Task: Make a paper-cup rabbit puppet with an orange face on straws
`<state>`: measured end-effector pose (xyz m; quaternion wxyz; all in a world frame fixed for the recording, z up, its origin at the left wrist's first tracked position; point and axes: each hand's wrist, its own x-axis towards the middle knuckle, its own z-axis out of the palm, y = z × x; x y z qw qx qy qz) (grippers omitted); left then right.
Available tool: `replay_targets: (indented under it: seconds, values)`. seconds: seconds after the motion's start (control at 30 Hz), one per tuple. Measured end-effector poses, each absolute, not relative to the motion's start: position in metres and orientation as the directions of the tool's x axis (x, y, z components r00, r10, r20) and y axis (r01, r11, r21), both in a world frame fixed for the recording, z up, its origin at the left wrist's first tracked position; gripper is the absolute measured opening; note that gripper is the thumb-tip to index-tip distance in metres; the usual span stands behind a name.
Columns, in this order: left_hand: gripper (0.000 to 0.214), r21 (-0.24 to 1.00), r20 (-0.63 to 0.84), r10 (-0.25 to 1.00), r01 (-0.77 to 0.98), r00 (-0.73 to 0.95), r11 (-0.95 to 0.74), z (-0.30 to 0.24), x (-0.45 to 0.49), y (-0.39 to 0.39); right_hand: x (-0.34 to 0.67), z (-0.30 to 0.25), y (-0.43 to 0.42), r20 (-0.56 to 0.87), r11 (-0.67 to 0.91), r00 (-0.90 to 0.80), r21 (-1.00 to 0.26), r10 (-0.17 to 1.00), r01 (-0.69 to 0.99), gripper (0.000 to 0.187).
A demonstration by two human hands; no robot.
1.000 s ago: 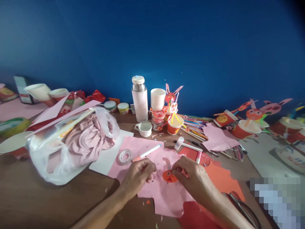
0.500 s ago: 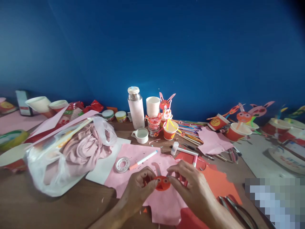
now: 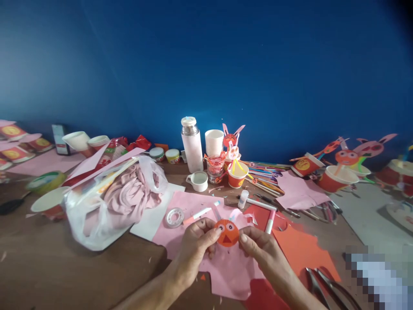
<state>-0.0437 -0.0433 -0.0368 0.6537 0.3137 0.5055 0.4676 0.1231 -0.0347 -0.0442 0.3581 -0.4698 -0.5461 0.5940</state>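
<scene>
Both my hands hold up a small round orange paper face with two white eyes, a red beak and thin pink strips behind it. My left hand pinches its left edge between thumb and fingers. My right hand pinches its right edge. The face hangs just above a pink paper sheet on the wooden table. A tape roll and a white marker with an orange cap lie just beyond my left hand. A pink marker lies past my right hand.
A plastic bag of pink cloth sits left. A white flask, stacked paper cups, a white cup and an orange cup craft stand at the back. Orange paper, scissors and coloured pencils lie right.
The orange face was lying on the pink sheet; both hands have picked it up and turned it toward me. The view has shifted slightly.
</scene>
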Motion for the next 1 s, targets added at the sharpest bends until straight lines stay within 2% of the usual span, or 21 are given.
replay_targets:
  seconds: [0.1, 0.2, 0.3, 0.37, 0.43, 0.53, 0.63, 0.7, 0.8, 0.9, 1.0]
  values:
    - [0.031, 0.897, -0.361, 0.93, -0.251, 0.061, 0.365, -0.04, -0.039, -0.045, 0.119, -0.042, -0.038, -0.182, -0.185, -0.243, -0.983, 0.953, 0.01, 0.032]
    - [0.033, 0.915, -0.347, 0.93, -0.172, 0.123, 0.364, -0.044, -0.038, -0.048, 0.119, -0.04, -0.041, -0.212, -0.215, -0.17, -0.977, 0.962, 0.005, 0.031]
    - [0.045, 0.928, -0.335, 0.917, -0.091, 0.215, 0.36, -0.045, -0.049, -0.052, 0.129, -0.042, -0.04, -0.255, -0.257, -0.091, -0.966, 0.963, -0.012, 0.032]
    - [0.044, 0.951, -0.295, 0.934, -0.038, 0.203, 0.308, -0.043, -0.063, -0.051, 0.142, -0.045, -0.036, -0.25, -0.25, -0.028, -0.968, 0.968, -0.028, 0.032]
    - [0.031, 0.977, -0.21, 0.97, 0.067, 0.121, 0.203, -0.039, -0.08, -0.048, 0.158, -0.05, -0.029, -0.194, -0.191, 0.09, -0.981, 0.977, -0.037, 0.031]
    - [0.025, 0.949, -0.07, 0.997, 0.31, 0.028, 0.058, -0.032, -0.099, -0.039, 0.181, -0.052, -0.019, -0.048, -0.05, 0.253, -0.999, 0.966, -0.001, 0.03]
    - [0.023, 0.878, 0.018, 0.998, 0.476, 0.056, -0.043, -0.03, -0.101, -0.029, 0.196, -0.044, -0.013, 0.105, 0.096, 0.338, -0.994, 0.935, 0.042, 0.029]
    - [0.027, 0.834, 0.07, 0.991, 0.539, 0.112, -0.119, -0.03, -0.094, -0.025, 0.199, -0.038, -0.013, 0.147, 0.132, 0.362, -0.989, 0.921, 0.067, 0.027]
    - [0.035, 0.789, 0.111, 0.979, 0.584, 0.174, -0.193, -0.03, -0.081, -0.023, 0.189, -0.038, -0.021, 0.074, 0.046, 0.237, -0.992, 0.969, 0.121, 0.023]
    - [0.035, 0.82, 0.071, 0.992, 0.559, 0.109, -0.12, -0.032, -0.076, -0.022, 0.166, -0.05, -0.032, -0.164, -0.148, -0.106, -0.979, 0.981, 0.142, 0.018]
    - [0.041, 0.867, -0.058, 0.997, 0.497, 0.048, 0.027, -0.039, -0.074, -0.022, 0.147, -0.061, -0.037, -0.192, -0.17, -0.134, -0.973, 0.972, 0.159, 0.012]
